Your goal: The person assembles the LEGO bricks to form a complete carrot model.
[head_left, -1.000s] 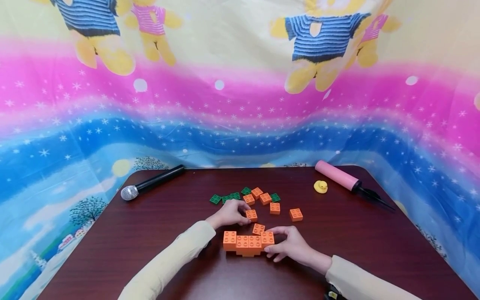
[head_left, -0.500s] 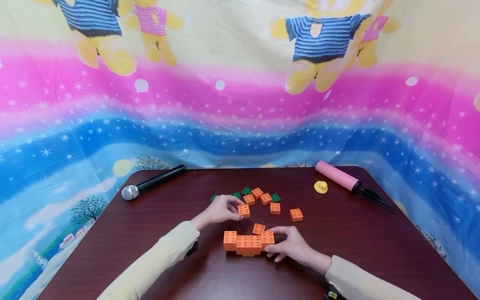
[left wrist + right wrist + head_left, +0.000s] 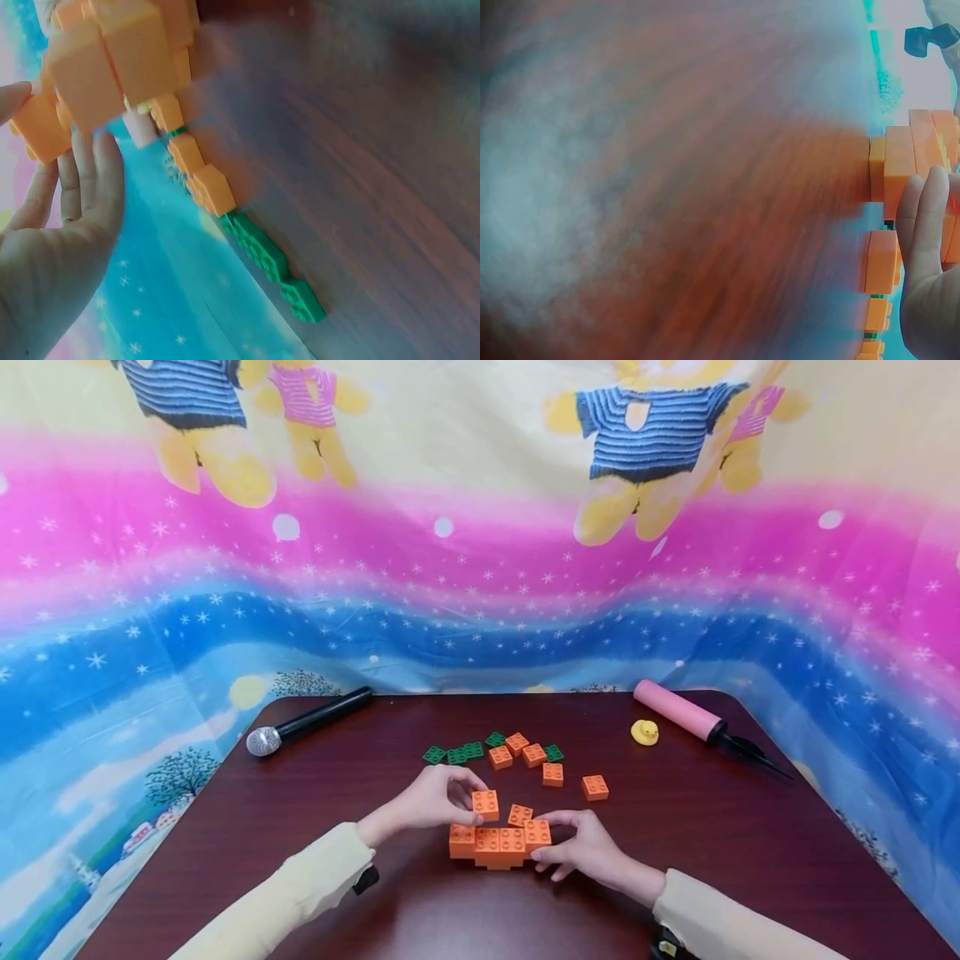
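Observation:
In the head view my left hand [image 3: 431, 797] pinches an orange toy building brick [image 3: 485, 806] with square top and round studs, close over the left part of a joined orange brick structure [image 3: 498, 853]. The structure has a narrower base and raised ends. At its right end, my right hand [image 3: 583, 850] grips the raised brick [image 3: 537, 832] between thumb and fingers. The left wrist view shows the pinched brick [image 3: 39, 129] beside the larger joined bricks [image 3: 112, 64]. A loose orange brick [image 3: 521, 814] lies just behind the structure. In the right wrist view, the right fingers [image 3: 930, 217] cover part of the structure.
Farther back lie several loose orange bricks [image 3: 534, 755] and flat green bricks [image 3: 457, 756]. One orange brick [image 3: 596, 787] sits apart on the right. A microphone [image 3: 307, 722] is at back left; a yellow rubber duck [image 3: 644, 732] and a pink hand pump [image 3: 678, 710] are at back right.
My left hand has brought its orange brick leftward and then toward me, from beside the loose bricks to over the structure's left part. The right hand has kept its grip in place.

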